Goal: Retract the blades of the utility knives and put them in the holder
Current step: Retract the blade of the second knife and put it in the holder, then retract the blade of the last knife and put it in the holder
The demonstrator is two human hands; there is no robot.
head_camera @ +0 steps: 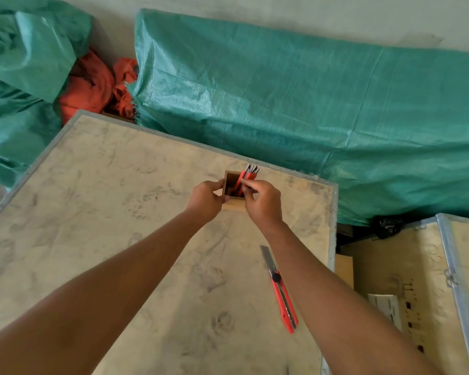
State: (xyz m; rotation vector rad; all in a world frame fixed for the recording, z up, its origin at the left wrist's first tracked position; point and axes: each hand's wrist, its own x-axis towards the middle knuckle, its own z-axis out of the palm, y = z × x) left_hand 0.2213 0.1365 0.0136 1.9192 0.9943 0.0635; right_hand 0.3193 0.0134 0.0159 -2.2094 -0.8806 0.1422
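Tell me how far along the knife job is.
Done: several red knives stand in the wooden holder. In hand: left hand steadies the holder, right hand seats a knife. Left: one knife on the table, blade out.

Single head-worn view, looking forward and steeply down.

The wide-angle camera sits above the near edge of the bench point(98, 217), which is the plywood top of a crate, and faces across it toward the far edge and far right corner. Both forearms run up from the bottom corners to the middle, so the working spot lies at arm's reach, nearer the far edge than the near one. Past that far edge the view takes in green tarpaulin point(295, 104) and a strip of pale wall along the top. Beyond the right edge a lower crate point(417, 266) shows. No second view overlaps it.
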